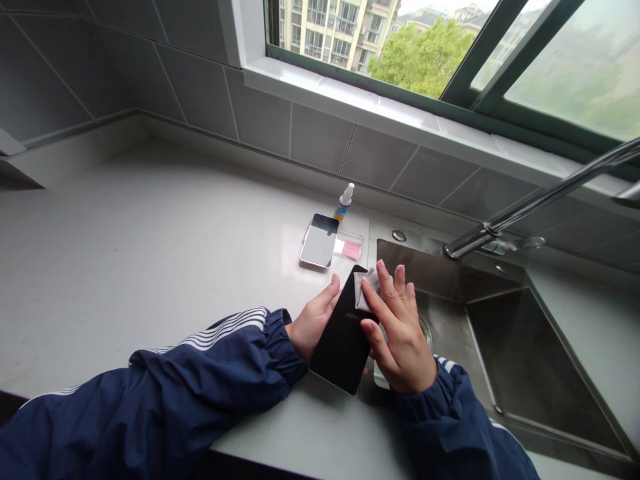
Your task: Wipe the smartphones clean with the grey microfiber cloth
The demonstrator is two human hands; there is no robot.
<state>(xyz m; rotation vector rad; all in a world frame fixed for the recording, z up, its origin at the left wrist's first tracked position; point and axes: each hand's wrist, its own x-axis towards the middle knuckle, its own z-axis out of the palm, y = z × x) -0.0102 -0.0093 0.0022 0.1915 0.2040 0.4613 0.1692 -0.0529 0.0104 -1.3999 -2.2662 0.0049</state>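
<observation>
The left hand [315,320] clamps one black smartphone [341,333] by its edge; the right hand [403,333], fingers spread, pins one grey cloth [365,290] against it; one spray bottle [344,203] stands beyond.

Phone [341,337]: slim black slab, glossy face up, no image showing. Held tilted, long axis slanting, upper end toward the window, lower corner near the counter edge. Cloth [364,291]: small, pale grey, soft, bunched, pressed against the phone's upper end, partly hidden.

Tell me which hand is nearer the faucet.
Right. The right hand sits below and left of the faucet; the left hand is farther off, beyond the black phone.
</observation>
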